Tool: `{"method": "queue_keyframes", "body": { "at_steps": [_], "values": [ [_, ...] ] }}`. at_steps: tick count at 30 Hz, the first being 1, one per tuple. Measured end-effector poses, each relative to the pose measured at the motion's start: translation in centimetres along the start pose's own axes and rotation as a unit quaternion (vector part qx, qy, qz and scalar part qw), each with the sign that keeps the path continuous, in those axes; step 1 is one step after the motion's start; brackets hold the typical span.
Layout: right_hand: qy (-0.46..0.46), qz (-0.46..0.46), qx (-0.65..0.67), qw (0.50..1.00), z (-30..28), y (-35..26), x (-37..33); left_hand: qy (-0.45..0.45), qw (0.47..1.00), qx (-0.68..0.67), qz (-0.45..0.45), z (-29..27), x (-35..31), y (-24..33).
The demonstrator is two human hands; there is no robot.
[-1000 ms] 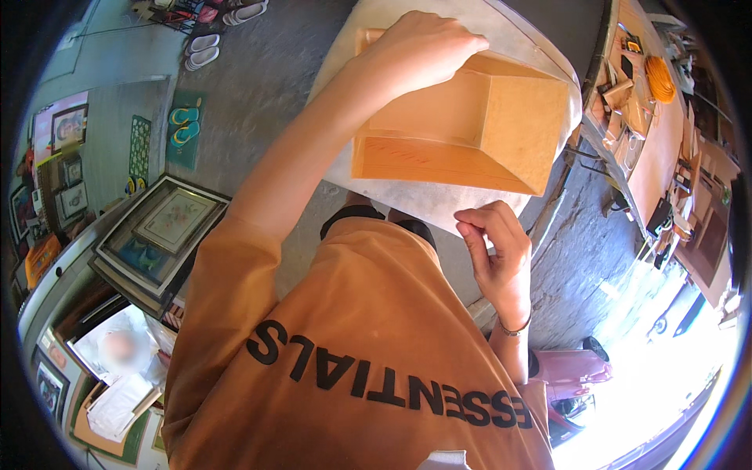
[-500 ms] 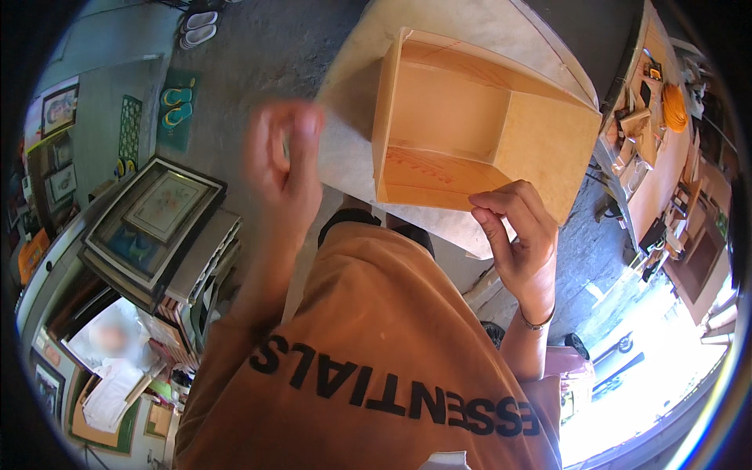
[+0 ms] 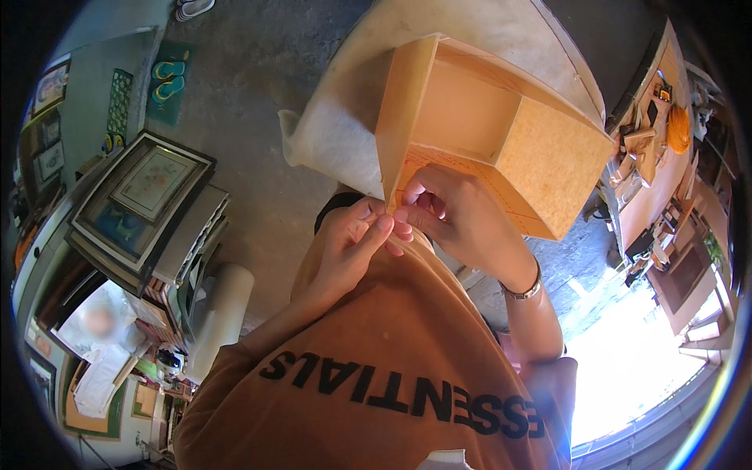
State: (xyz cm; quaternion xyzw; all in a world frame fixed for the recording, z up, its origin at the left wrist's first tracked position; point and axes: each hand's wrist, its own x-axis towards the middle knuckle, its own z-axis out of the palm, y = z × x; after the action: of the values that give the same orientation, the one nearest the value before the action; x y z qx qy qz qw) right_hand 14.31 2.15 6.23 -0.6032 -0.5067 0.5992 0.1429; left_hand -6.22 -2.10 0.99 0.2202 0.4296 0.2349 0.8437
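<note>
A box of brown board, its open side facing me, rests tilted on a pale cloth-covered surface. At its near left corner my two hands meet, fingertips nearly touching. My left hand is closed in a pinch just outside that corner. My right hand is closed too, thumb and forefinger together in front of the box opening. Whatever lies between the fingertips is too small to make out. Reddish marks show on the box's inner walls.
Framed pictures are stacked at the left, with a pale roll beside them. Flip-flops lie on a green mat at the far left. To the right, a workbench carries tools and an orange coil.
My left hand has come down and right to the box's near left corner. My right hand has moved left along the near edge to meet it. The box appears slightly turned.
</note>
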Motion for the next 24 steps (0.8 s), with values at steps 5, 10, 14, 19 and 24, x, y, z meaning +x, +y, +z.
{"method": "queue_keyframes", "body": {
  "at_steps": [5,10,14,19,24],
  "values": [
    [-0.105,0.072,0.013,0.992,-0.8,-0.1,1.3,0.004,0.999,0.026,0.018,0.0,0.3,-0.5],
    [-0.11,0.094,0.081,0.986,-1.0,-0.2,1.6,-0.006,1.0,0.014,0.02,0.0,0.5,-0.4],
    [-0.117,0.062,0.044,0.99,-1.4,0.2,1.2,-0.008,1.0,-0.009,0.01,-0.1,0.4,-0.8],
    [-0.113,-0.061,0.123,0.984,-1.1,1.8,1.2,-0.012,1.0,0.009,0.013,-0.3,0.3,-1.0],
    [-0.151,-0.034,0.152,0.976,-1.3,2.9,1.7,-0.006,1.0,0.013,0.027,-0.2,0.4,-1.1]
  ]
}}
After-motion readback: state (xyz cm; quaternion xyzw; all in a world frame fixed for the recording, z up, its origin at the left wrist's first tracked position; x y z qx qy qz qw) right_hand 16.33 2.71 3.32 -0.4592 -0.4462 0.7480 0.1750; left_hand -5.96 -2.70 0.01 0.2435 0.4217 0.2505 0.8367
